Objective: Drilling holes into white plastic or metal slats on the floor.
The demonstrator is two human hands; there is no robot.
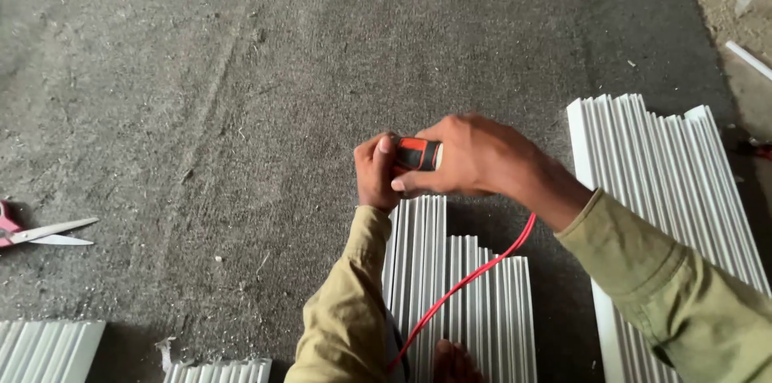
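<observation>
Olive sleeves (346, 327) come up from the bottom edge, and both hands meet over the far end of a bundle of white ribbed strips (458, 303) lying on the floor (201, 110). Left hand (375, 174) is curled shut around one end of a small orange and black tool (416, 155); right hand (466, 156) wraps over the tool's other end, its thumb pressed along the underside. Between them only a short stretch of the tool shows, so its tip is hidden. A red cord (470, 278) runs from under the right wrist down across the strips toward the bottom edge, beside a bare toe (454, 360).

Just right of the hands lies a wider stack of white strips (667, 182), partly covered by the right sleeve. Well to the left, scissors (48, 232) with a pink handle rest on the floor, and more white strips (48, 349) lie at the lower left corner.
</observation>
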